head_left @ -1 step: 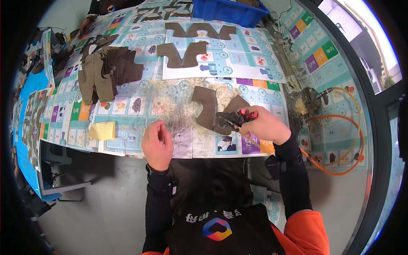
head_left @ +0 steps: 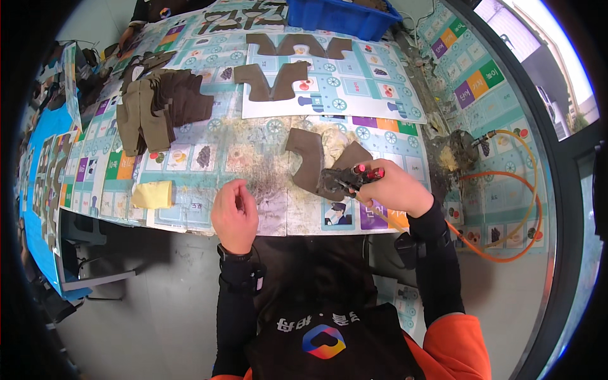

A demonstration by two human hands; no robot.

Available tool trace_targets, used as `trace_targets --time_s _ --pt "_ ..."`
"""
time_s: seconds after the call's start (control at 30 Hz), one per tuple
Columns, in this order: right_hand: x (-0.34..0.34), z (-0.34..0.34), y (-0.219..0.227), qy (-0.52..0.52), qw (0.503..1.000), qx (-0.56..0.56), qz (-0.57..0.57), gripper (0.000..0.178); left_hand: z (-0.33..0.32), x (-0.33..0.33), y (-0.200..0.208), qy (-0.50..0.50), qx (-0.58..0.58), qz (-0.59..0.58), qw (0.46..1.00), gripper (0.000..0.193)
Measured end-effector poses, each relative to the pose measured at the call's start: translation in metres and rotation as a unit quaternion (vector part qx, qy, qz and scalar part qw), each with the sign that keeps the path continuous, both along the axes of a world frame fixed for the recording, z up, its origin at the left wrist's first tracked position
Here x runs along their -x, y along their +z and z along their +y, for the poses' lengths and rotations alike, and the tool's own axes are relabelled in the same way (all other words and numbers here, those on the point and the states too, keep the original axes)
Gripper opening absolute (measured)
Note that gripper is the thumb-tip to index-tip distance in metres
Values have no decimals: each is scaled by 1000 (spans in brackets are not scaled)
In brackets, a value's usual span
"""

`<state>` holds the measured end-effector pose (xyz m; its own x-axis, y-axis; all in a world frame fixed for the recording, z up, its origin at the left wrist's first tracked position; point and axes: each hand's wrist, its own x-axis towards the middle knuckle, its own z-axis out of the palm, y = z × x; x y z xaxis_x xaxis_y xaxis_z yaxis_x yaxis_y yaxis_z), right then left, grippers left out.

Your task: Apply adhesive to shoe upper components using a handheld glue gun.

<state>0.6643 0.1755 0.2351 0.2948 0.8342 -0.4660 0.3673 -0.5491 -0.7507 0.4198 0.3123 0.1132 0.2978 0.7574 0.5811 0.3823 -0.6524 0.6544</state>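
My right hand (head_left: 400, 189) is wrapped around a dark spray gun (head_left: 345, 181) with red knobs. The gun is over a V-shaped brown cut piece (head_left: 305, 158) that lies near the table's front edge and hides part of it. A pale, crusted patch (head_left: 335, 140) shows between the piece's two arms. My left hand (head_left: 235, 215) hovers at the front edge, loosely curled with its fingers apart and nothing in them. To its far left is a fanned pile of similar brown pieces (head_left: 149, 114).
More brown pieces (head_left: 271, 82) lie on a white printed sheet (head_left: 380, 104) farther back. A blue bin (head_left: 342, 20) stands behind them. A yellow pad (head_left: 152, 195) is at the front left. An orange hose (head_left: 506, 258) loops at the right by the wall. Another person's sleeve (head_left: 140, 12) shows at the far left.
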Motion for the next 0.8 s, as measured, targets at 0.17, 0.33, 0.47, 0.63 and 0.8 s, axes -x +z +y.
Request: trace_targets --time_s 0.17,0.33,0.47,0.63,0.8 --pt "11 -6 2 -40 999 -19 21 19 -1 2 0 2 12 5 1000 11" --pt "5 -15 -6 -85 994 -73 16 24 -2 1 2 2 12 7 1000 11" --pt "5 -19 -5 -88 992 -75 41 22 -2 0 1 0 12 10 1000 11" --pt "14 -24 -11 -91 991 -77 56 24 -3 0 2 6 23 1 1000 11" --pt "17 -26 -9 -88 994 -54 44 25 -2 -1 0 5 26 1 1000 11"
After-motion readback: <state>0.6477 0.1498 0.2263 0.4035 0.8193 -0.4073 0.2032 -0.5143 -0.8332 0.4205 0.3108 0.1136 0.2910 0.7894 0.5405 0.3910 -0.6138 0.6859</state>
